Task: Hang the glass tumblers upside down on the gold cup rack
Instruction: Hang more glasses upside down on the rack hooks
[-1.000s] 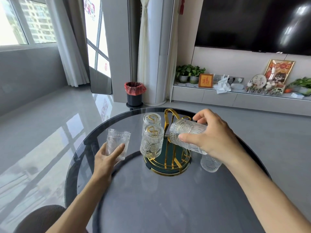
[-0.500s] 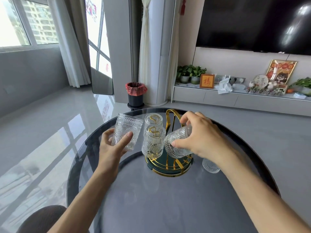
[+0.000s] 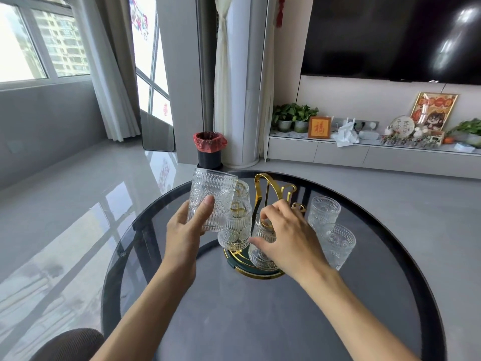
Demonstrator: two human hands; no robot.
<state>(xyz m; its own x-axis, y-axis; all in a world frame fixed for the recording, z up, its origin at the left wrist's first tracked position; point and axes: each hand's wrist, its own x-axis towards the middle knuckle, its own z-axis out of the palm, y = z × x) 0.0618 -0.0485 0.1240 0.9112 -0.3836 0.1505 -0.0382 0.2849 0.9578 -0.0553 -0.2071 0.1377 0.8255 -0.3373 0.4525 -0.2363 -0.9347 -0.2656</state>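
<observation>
The gold cup rack (image 3: pixel 265 188) stands on a dark green round base in the middle of the round glass table (image 3: pixel 390 295). Two embossed tumblers hang upside down on its left pegs, a near one (image 3: pixel 235 230) and a far one (image 3: pixel 242 190). My right hand (image 3: pixel 289 238) grips a third tumbler (image 3: pixel 261 252), mouth down over a front peg. My left hand (image 3: pixel 186 230) holds another tumbler (image 3: pixel 210 198) upright in the air, left of the rack. Two more tumblers stand upright on the table to the right, a far one (image 3: pixel 322 213) and a near one (image 3: pixel 338 243).
A brown chair back (image 3: pixel 70 343) sits at the table's near left edge. Beyond the table are a bin with a red liner (image 3: pixel 209 149), a white column and a low TV shelf (image 3: pixel 364 155) with plants and ornaments.
My right hand turned its tumbler from sideways to mouth down and lowered it onto the rack's front peg. My left hand lifted its tumbler off the table and carried it up toward the rack.
</observation>
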